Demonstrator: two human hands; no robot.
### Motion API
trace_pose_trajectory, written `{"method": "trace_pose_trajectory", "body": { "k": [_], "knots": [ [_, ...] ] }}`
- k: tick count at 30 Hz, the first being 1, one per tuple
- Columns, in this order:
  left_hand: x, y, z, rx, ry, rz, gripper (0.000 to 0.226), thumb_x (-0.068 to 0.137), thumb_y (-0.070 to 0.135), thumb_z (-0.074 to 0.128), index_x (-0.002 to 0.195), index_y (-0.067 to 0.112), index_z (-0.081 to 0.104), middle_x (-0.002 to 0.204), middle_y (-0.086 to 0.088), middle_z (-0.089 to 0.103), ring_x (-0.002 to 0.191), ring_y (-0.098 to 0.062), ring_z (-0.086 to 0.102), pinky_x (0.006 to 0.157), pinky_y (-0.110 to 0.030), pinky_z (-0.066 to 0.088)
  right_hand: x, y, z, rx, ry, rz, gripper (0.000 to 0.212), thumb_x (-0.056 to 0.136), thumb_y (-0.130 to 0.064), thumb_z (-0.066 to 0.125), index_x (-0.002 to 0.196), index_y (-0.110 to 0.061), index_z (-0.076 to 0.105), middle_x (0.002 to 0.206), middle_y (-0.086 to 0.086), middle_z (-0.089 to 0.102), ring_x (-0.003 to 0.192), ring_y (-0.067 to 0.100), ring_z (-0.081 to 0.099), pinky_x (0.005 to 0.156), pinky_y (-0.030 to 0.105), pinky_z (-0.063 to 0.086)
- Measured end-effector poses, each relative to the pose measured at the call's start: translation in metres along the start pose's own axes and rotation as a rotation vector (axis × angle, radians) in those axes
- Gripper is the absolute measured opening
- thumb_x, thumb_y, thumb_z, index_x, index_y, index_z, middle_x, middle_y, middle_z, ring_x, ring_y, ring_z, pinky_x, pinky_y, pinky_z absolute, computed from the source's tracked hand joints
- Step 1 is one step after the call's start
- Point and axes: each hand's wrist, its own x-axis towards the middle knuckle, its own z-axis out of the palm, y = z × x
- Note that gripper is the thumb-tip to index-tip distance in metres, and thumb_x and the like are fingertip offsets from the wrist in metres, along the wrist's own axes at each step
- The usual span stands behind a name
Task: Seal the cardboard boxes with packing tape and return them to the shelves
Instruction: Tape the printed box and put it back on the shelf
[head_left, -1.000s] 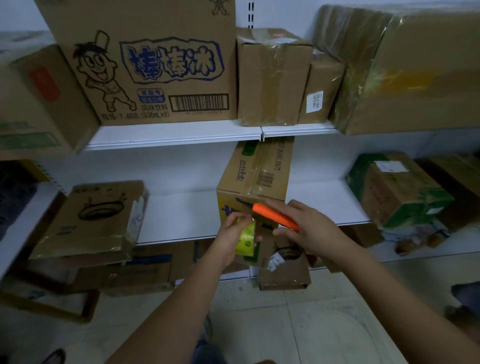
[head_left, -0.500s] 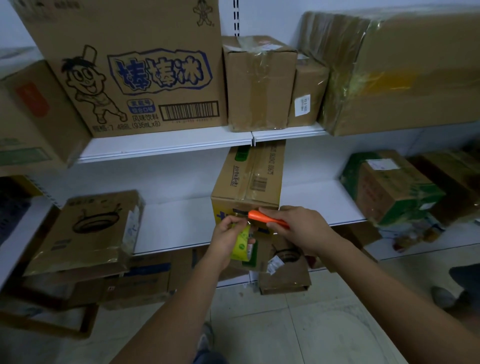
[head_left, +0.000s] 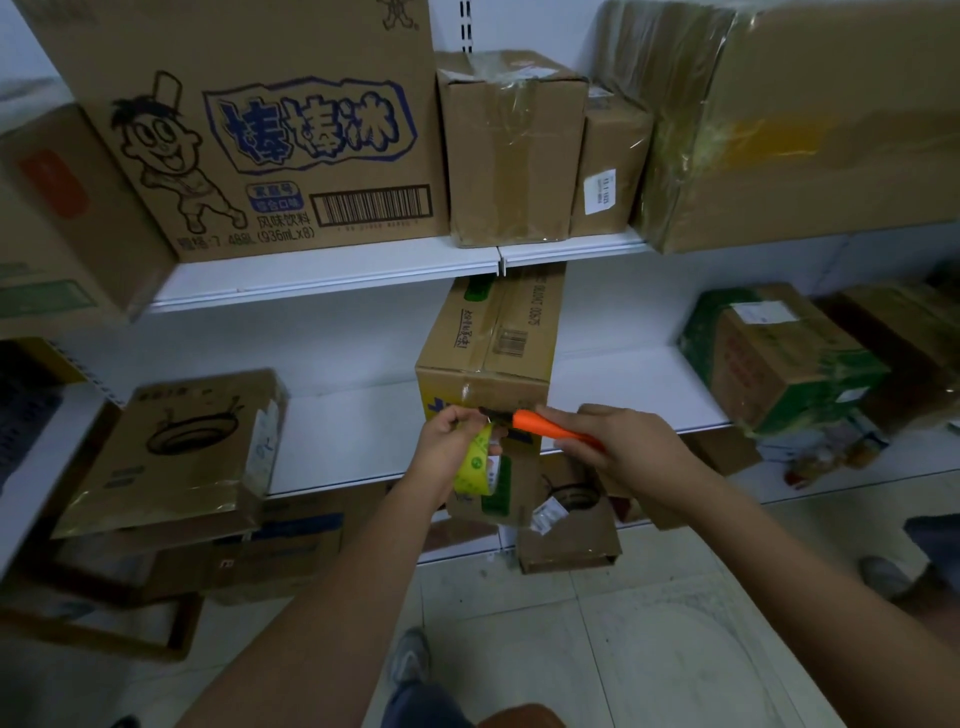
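A tall cardboard box (head_left: 493, 353) with yellow and blue print stands on the middle shelf (head_left: 353, 431), clear tape running over its top and front edge. My left hand (head_left: 449, 441) grips a roll of packing tape (head_left: 478, 467) with a yellow-green core, held against the box's front face. My right hand (head_left: 623, 447) holds an orange utility knife (head_left: 550, 425), its dark tip at the tape just right of my left fingers.
A flat box with a pan drawing (head_left: 176, 447) leans at the left of the same shelf. A green-printed box (head_left: 779, 358) sits at the right. The upper shelf (head_left: 332, 275) carries several boxes. More boxes (head_left: 569, 525) stand on the tiled floor below.
The knife tip has moved left and slightly up to the tape by my left hand. The view has tilted down a little; the box has not moved.
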Motion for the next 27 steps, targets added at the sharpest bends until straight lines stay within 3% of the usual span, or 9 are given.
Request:
{"method": "trace_pose_trajectory", "body": {
  "k": [2, 7, 11, 13, 16, 18, 21, 24, 27],
  "knots": [
    [-0.001, -0.001, 0.0, -0.009, -0.001, 0.003, 0.011, 0.098, 0.017, 0.062, 0.102, 0.007, 0.061, 0.09, -0.017, 0.076, 0.068, -0.021, 0.073, 0.056, -0.028, 0.056, 0.016, -0.013, 0.005, 0.007, 0.034, -0.017, 0.05, 0.102, -0.055, 0.034, 0.151, -0.051, 0.026, 0.106, -0.01, 0.059, 0.09, 0.013, 0.058, 0.069, 0.028, 0.044],
    [-0.003, -0.003, -0.002, -0.034, -0.009, -0.002, 0.01, 0.097, 0.018, 0.063, 0.097, 0.008, 0.062, 0.087, -0.015, 0.076, 0.064, -0.02, 0.072, 0.054, -0.026, 0.055, 0.047, -0.023, 0.016, -0.154, 0.022, 0.015, 0.05, 0.102, -0.058, 0.032, 0.151, -0.05, 0.027, 0.126, -0.003, 0.064, 0.108, 0.02, 0.062, 0.079, 0.034, 0.053],
    [-0.001, 0.0, -0.001, 0.003, -0.017, 0.019, 0.011, 0.098, 0.018, 0.063, 0.097, 0.007, 0.063, 0.087, -0.015, 0.076, 0.067, -0.019, 0.073, 0.056, -0.027, 0.055, 0.032, -0.016, 0.009, -0.21, -0.002, 0.061, 0.049, 0.103, -0.055, 0.031, 0.152, -0.048, 0.026, 0.111, -0.001, 0.064, 0.096, 0.019, 0.062, 0.068, 0.03, 0.046],
    [-0.001, -0.004, -0.004, 0.033, 0.017, 0.038, 0.01, 0.098, 0.014, 0.062, 0.094, 0.005, 0.062, 0.089, -0.018, 0.075, 0.068, -0.018, 0.073, 0.055, -0.028, 0.056, 0.024, -0.011, 0.003, -0.235, -0.014, 0.087, 0.05, 0.104, -0.054, 0.03, 0.153, -0.047, 0.025, 0.106, -0.001, 0.062, 0.093, 0.019, 0.061, 0.071, 0.031, 0.05],
    [-0.006, -0.027, -0.019, 0.063, 0.094, 0.002, 0.01, 0.098, 0.013, 0.062, 0.091, 0.007, 0.058, 0.103, -0.021, 0.073, 0.07, -0.022, 0.073, 0.055, -0.03, 0.055, 0.011, 0.0, -0.007, -0.208, -0.012, 0.107, 0.05, 0.104, -0.054, 0.03, 0.153, -0.046, 0.024, 0.095, -0.006, 0.057, 0.086, 0.014, 0.058, 0.069, 0.029, 0.05],
    [-0.011, -0.038, -0.024, 0.042, 0.079, -0.041, 0.01, 0.098, 0.012, 0.061, 0.092, 0.006, 0.057, 0.109, -0.02, 0.072, 0.065, -0.019, 0.072, 0.052, -0.028, 0.054, 0.0, 0.007, -0.013, -0.121, 0.022, 0.088, 0.053, 0.101, -0.057, 0.031, 0.153, -0.046, 0.025, 0.089, -0.012, 0.052, 0.079, 0.009, 0.051, 0.061, 0.023, 0.042],
    [-0.017, -0.035, -0.021, 0.052, 0.012, -0.056, 0.01, 0.098, 0.014, 0.061, 0.098, 0.006, 0.057, 0.105, -0.018, 0.074, 0.058, -0.015, 0.069, 0.049, -0.026, 0.053, 0.001, 0.009, -0.015, 0.034, 0.099, 0.111, 0.063, 0.094, -0.063, 0.025, 0.153, -0.042, 0.029, 0.094, -0.012, 0.051, 0.08, 0.008, 0.05, 0.059, 0.018, 0.034],
    [-0.017, -0.023, -0.017, 0.063, -0.017, -0.019, 0.015, 0.098, 0.02, 0.063, 0.097, 0.007, 0.054, 0.1, -0.013, 0.076, 0.065, -0.021, 0.07, 0.055, -0.03, 0.058, 0.019, 0.002, -0.008, 0.109, 0.216, 0.161, 0.064, 0.095, -0.065, 0.03, 0.153, -0.039, 0.029, 0.103, -0.007, 0.055, 0.089, 0.015, 0.058, 0.069, 0.027, 0.047],
    [-0.018, -0.013, -0.016, 0.113, -0.007, 0.031, 0.018, 0.097, 0.021, 0.063, 0.092, 0.009, 0.052, 0.1, -0.012, 0.076, 0.063, -0.022, 0.07, 0.056, -0.031, 0.059, 0.046, -0.017, 0.001, 0.093, 0.3, 0.196, 0.061, 0.098, -0.061, 0.04, 0.154, -0.042, 0.025, 0.114, -0.003, 0.058, 0.093, 0.02, 0.062, 0.068, 0.031, 0.047]
  ]
}}
